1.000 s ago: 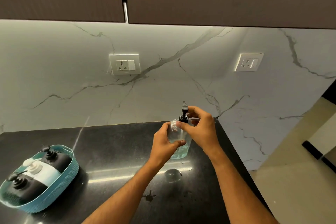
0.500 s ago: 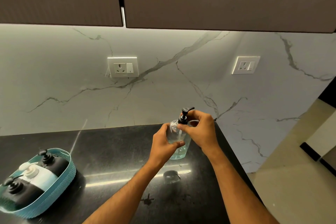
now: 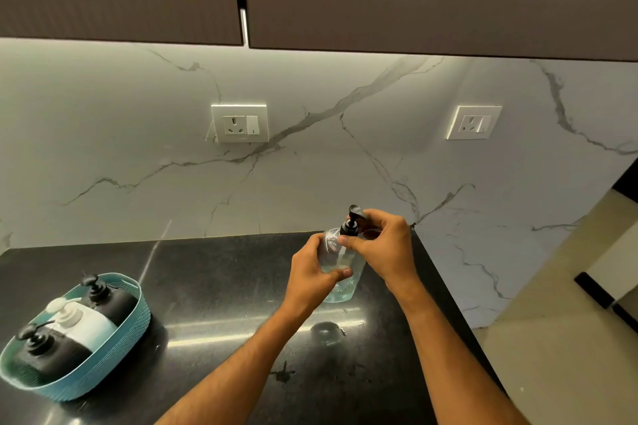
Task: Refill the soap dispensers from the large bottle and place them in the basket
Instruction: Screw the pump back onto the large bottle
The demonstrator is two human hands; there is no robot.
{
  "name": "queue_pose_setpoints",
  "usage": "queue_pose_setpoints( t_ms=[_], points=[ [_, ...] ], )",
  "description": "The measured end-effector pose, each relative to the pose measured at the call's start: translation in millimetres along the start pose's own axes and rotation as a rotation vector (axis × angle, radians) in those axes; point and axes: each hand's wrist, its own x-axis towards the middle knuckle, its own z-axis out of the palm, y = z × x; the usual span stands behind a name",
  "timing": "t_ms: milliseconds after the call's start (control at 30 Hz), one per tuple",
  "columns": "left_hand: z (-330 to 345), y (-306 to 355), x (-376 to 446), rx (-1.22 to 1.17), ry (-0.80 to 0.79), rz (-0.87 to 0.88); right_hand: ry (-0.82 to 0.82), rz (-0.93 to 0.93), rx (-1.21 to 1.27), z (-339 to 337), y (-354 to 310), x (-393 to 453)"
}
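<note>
The left hand (image 3: pixel 312 274) was wrapped around the body of a clear soap dispenser (image 3: pixel 340 272), its fingers curled across the near face and the thumb tip pressed on the front wall. The dispenser stood upright, its base on or just above the black counter (image 3: pixel 214 290); contact could not be told. The right hand (image 3: pixel 386 248) was closed on the black pump head (image 3: pixel 352 222) at the neck, thumb and forefinger pinching the collar just above the left fingers, the nozzle projecting up past the right fingertips. Pale liquid filled the lower part of the bottle, below the left thumb.

Step in hand, as judged: seating and screwing the pump back onto a refilled dispenser, or possibly loosening it; the frame alone did not settle the direction of turn.

Well away from both hands, toward the left, the teal basket (image 3: pixel 134 328) held three dispensers lying on their sides: two black ones (image 3: pixel 110 300) (image 3: pixel 45 355) and a white one (image 3: pixel 86 324) between them. No large refill bottle was in view.

The next move, if the cap was being closed, called for turning the collar until snug while the left fingers kept the body from rotating, then carrying the bottle leftward to the basket, where little free room showed beside the three already there.
</note>
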Motion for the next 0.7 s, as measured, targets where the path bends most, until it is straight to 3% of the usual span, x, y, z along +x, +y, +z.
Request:
queue_pose_setpoints(
  t_ms=[367, 700],
  points=[
    [12.0, -2.3, 0.7, -0.012, 0.004, -0.032, 0.19, -0.021, -0.048, 17.1, 8.5, -1.8],
    [14.2, -7.3, 19.1, 0.006, 0.005, -0.041, -0.001, 0.006, 0.115, 5.7, 19.9, 13.3]
  ],
)
